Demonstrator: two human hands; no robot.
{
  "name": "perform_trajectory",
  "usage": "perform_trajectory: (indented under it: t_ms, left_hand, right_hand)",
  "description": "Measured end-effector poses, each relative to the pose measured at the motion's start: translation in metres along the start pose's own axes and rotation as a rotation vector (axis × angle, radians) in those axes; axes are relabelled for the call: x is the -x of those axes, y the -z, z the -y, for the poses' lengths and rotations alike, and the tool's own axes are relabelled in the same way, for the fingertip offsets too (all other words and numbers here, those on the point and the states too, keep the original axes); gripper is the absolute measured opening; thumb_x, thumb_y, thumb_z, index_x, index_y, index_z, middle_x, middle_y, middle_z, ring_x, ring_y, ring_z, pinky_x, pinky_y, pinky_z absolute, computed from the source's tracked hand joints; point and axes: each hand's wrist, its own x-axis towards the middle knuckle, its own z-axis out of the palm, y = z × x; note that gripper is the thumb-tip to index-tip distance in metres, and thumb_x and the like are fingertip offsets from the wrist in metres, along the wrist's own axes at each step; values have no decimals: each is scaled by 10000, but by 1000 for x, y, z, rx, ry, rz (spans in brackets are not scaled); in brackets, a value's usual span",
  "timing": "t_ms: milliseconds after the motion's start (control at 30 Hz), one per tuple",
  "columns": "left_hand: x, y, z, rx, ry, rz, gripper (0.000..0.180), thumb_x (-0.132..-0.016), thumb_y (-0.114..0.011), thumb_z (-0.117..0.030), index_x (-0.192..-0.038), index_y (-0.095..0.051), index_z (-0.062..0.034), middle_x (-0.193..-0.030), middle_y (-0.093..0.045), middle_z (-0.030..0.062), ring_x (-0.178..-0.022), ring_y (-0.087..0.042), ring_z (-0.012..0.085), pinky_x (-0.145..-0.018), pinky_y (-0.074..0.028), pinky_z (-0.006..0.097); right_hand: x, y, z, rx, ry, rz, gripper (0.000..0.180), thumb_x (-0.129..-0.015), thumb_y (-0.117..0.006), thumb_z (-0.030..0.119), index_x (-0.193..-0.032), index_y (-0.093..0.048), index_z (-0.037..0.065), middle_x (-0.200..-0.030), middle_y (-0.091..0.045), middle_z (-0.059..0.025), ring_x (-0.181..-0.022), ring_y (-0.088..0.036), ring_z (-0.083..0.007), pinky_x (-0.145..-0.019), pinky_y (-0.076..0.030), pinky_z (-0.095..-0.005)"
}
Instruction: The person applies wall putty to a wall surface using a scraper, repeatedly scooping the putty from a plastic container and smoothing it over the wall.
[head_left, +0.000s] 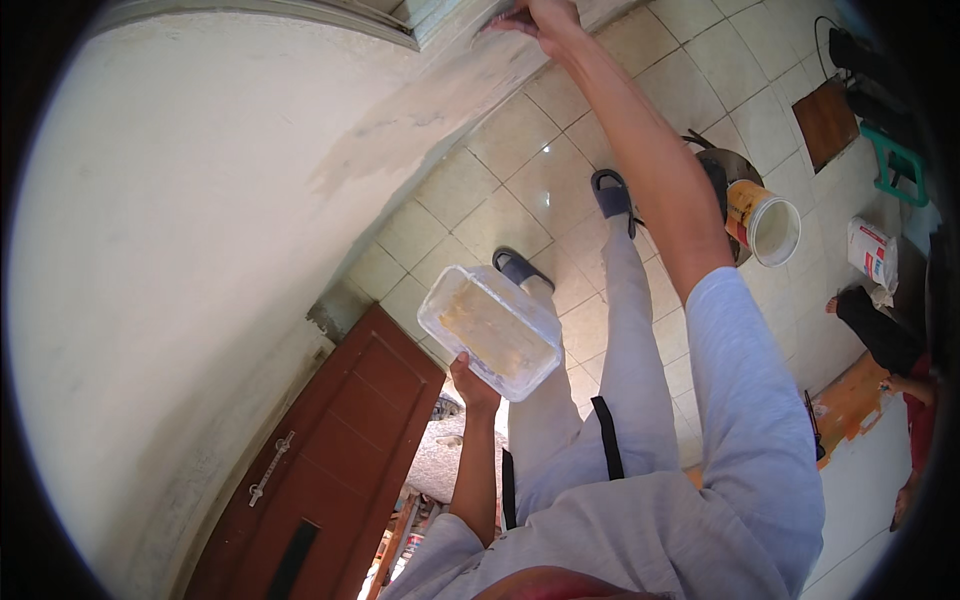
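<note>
My left hand [474, 384] grips the near rim of a white rectangular plastic tub [432, 318], its thumb over the edge. Pale, yellowish paste is smeared across the tub's inside. With the arm stretched far up, my right hand [545, 22] is at the wall [440, 75], just below a window frame's corner. Its fingers point left against the surface; whatever they hold is too small to make out. Damp-looking, patchy plaster runs along the wall's lower part beside that hand.
A brown door [340, 440] stands at lower left. On the tiled floor [500, 180], to my right, are a paint bucket [775, 230], a white bag [872, 250] and a green stool [895, 165]. Another person [905, 370] sits at the far right.
</note>
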Motion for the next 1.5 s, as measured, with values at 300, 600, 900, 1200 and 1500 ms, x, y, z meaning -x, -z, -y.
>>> perform_trajectory:
  t_ms: [300,600,900,1200,1500]
  left_hand:
    - [5,-9,1,63,41,11,739,-842,-653,-418,-1448,-448,-49,-1335,-576,95,-1243,-556,294,-1050,-461,432]
    - [5,-8,3,36,13,10,750,-835,-657,-413,-1448,-438,-42,-1329,-573,102,-1229,-566,298,-1048,-465,430]
    - [4,-4,1,28,19,18,779,-821,-663,-424,-1461,-424,-50,-1332,-568,102,-1234,-562,298,-1046,-471,439]
    - [4,-2,4,-40,25,-34,830,-810,-665,-468,-1480,-412,-47,-1366,-545,105,-1274,-529,293,-1058,-451,436]
    - [5,-8,0,-38,20,-9,833,-815,-664,-474,-1482,-410,-43,-1373,-539,111,-1270,-526,303,-1059,-444,440]
  right_hand:
    - [48,71,-2,106,202,-180,194,-940,-641,115,-1047,-668,-44,-1059,-720,-123,-845,-695,-205,-757,-592,-375]
    - [85,-36,-105,558,566,-358,269,-940,-616,214,-1023,-718,-21,-881,-733,-221,-839,-732,-306,-798,-553,-387]
    - [122,8,-67,430,135,-239,209,-951,-601,108,-848,-681,-55,-799,-724,-132,-716,-718,-238,-694,-612,-368]
    - [-8,13,-9,-224,-43,-39,209,-953,-516,73,-933,-652,-84,-948,-693,-214,-765,-717,-307,-723,-653,-429]
    - [20,87,-48,334,295,-254,175,-920,-593,123,-947,-689,-22,-962,-730,-188,-771,-733,-279,-732,-590,-381]
